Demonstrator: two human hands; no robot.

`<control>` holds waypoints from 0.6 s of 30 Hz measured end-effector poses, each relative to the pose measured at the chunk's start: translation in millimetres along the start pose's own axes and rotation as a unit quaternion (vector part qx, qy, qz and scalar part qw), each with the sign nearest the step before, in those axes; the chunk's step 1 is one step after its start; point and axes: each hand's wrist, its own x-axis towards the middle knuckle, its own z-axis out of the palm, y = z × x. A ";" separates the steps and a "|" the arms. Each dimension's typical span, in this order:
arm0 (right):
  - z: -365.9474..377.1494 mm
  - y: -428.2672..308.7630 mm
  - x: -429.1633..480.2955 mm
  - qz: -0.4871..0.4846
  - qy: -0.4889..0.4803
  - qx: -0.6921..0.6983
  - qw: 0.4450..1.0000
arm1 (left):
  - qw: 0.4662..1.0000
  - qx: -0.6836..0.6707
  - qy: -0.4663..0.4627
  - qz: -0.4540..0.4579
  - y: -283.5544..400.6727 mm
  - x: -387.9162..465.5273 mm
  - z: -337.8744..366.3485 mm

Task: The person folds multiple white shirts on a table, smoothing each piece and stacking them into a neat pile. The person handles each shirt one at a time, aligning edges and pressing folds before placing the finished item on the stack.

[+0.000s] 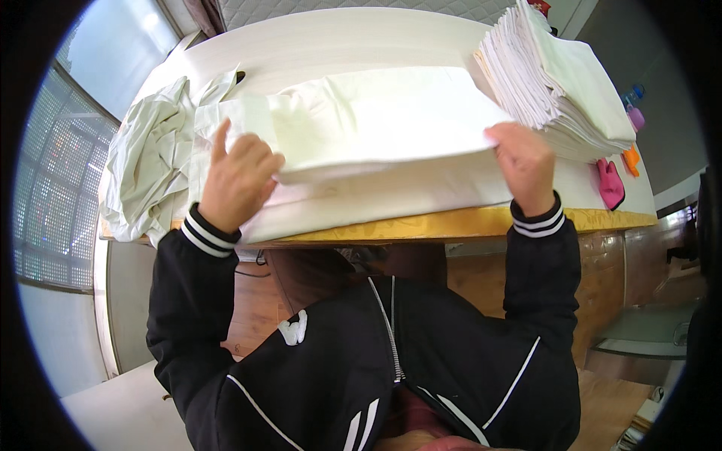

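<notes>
A length of white cloth (389, 118) is stretched across the table in front of me, its near edge raised above the layer below. My right hand (524, 163) pinches the near right corner of this cloth between thumb and fingers. At the near left part of the same edge is my left hand (242, 177), slightly blurred, its thumb and some fingers closed on the cloth and its index finger pointing away from me. Under the raised edge, more white fabric (361, 206) lies along the table's front.
A crumpled heap of off-white cloth (149, 152) lies at the left. At the back right stands a tall stack of folded white cloths (581, 84). Near it are a pink glove-like item (610, 185) and an orange item (632, 160). Yellow covering lines the table's front edge (451, 221).
</notes>
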 end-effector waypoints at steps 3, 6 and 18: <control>7.7 -6.3 -31.5 0.002 -0.104 -0.030 0.994 | 0.998 -0.032 -0.060 0.001 15.6 -13.2 12.8; 9.4 -0.7 -48.8 0.012 -0.142 -0.065 0.988 | 0.998 -0.036 -0.060 0.010 18.4 -16.1 20.3; 9.6 4.8 -35.7 -0.002 -0.189 -0.104 0.976 | 0.995 -0.041 -0.096 -0.001 13.6 -12.0 15.3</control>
